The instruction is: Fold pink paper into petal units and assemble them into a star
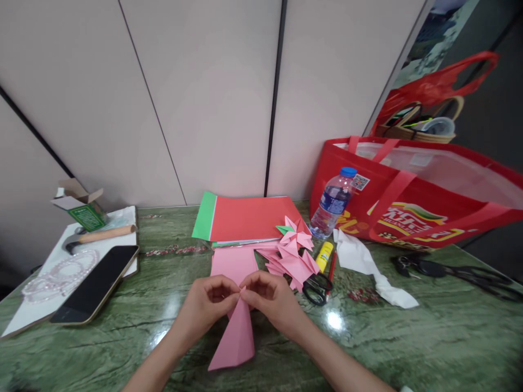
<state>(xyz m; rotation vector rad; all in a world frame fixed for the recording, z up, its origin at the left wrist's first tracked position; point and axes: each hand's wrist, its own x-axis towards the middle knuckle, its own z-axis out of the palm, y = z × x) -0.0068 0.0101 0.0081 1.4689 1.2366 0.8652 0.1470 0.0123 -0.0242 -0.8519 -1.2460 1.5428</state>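
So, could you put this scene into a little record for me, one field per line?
Left hand: pinching the top of the pink cone
Right hand: pinching the same top, close beside the left
Surface: green table
Beyond the hands: pink sheet, red sheet
Right of the sheets: folded pink shapes, glue stick, bottle, tissue, red bag
Far left: phone, beads, hammer, green-and-white box
Bottle cap: blue, on

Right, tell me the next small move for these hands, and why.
Perhaps let the left hand hold the folded pink paper at its tip while the right hand slides down to press the fold: both hands pinch the tip, and the lower part flares wide.
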